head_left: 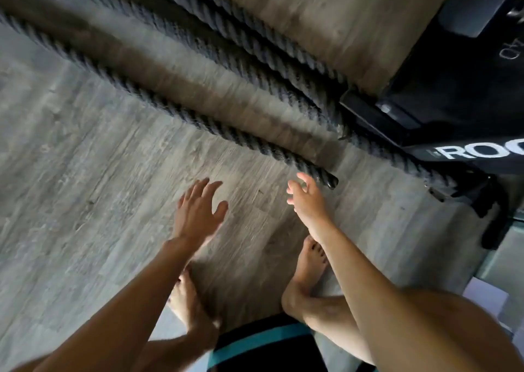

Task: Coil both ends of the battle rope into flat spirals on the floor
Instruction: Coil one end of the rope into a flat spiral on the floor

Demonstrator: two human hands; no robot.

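Both hands, left (198, 213) and right (306, 198), reach spread-fingered toward the blurred rope (175, 111) (far runs cut off).

bare wooden floor (85, 187) spreads wide across the left and near side, with nothing lying between the left hand (198, 213) and the nearest rope strand (170, 111). that strand slants from far left down to its capped end (330, 181), just beyond the right hand (307, 198), with floor showing on either side of the end. farther off, more rope strands (226, 40) lie close together, a strip of floor parting them from the near one. on the right a black frame base (453, 88) blocks the way; the far strands run up to it. bare feet (307, 269) stand on the near floor below the hands.
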